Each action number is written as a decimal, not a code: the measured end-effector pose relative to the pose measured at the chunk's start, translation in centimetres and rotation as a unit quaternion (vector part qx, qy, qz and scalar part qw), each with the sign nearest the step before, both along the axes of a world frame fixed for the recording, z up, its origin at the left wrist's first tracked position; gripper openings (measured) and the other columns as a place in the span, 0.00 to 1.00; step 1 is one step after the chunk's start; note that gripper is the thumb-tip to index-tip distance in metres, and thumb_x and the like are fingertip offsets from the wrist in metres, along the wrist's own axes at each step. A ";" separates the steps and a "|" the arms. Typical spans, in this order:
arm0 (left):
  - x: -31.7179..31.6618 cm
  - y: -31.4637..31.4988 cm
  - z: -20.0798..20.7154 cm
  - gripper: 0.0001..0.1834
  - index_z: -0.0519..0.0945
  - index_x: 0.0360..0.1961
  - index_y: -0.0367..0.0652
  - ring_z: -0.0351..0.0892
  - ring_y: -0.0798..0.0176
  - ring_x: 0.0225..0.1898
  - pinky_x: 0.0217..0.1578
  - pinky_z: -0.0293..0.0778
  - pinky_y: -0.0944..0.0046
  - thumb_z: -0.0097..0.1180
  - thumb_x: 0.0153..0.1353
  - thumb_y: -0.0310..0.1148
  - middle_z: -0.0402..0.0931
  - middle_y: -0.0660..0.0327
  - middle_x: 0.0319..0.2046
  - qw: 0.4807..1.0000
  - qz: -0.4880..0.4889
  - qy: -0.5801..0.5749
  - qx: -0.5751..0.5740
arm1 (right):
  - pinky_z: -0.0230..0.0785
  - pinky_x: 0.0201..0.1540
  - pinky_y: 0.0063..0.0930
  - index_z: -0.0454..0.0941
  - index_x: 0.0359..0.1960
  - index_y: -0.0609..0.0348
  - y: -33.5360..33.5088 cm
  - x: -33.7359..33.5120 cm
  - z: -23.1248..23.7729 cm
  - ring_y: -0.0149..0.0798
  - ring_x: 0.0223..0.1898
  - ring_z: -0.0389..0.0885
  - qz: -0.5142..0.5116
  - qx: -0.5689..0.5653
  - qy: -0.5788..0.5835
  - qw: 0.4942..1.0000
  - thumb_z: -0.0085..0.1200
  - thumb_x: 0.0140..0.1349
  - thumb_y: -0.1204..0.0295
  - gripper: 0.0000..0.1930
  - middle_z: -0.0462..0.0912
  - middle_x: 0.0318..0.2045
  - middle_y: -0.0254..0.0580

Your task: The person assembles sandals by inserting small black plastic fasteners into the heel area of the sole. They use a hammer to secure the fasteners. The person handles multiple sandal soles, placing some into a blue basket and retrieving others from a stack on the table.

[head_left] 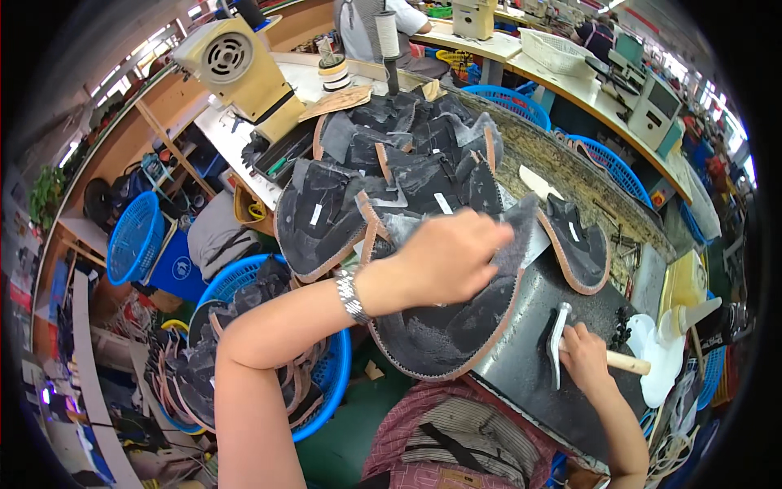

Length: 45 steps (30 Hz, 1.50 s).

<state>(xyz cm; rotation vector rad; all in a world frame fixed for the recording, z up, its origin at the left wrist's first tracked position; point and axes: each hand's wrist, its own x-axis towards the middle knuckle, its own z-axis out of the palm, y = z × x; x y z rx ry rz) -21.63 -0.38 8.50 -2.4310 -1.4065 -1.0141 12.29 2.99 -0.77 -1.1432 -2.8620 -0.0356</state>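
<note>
My left hand, with a silver watch band at the wrist, is closed over a dark shoe upper with a stitched pinkish edge. Its fingertips are curled at the grey flap of that piece, and the exact grip is partly hidden. The upper hangs over the front edge of a black work surface. My right hand is wrapped round a hammer, whose wooden handle points right and whose metal head is on the left. Another upper lies just beyond, to the right.
Several more uppers are piled at the back of the bench. A blue basket of uppers stands at lower left. A cream sewing machine stands back left. A white glue bottle and a white sheet are at right.
</note>
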 end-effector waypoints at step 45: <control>-4.8 0.8 -7.4 0.42 0.51 0.63 0.48 0.74 0.61 0.26 0.29 0.71 0.62 0.54 0.46 0.18 0.70 0.60 0.24 0.867 0.245 -0.419 -0.116 | 0.72 0.26 0.36 0.73 0.23 0.59 5.8 -28.4 5.3 0.44 0.23 0.81 0.124 0.154 0.126 0.972 0.51 0.50 0.73 0.03 0.81 0.21 0.45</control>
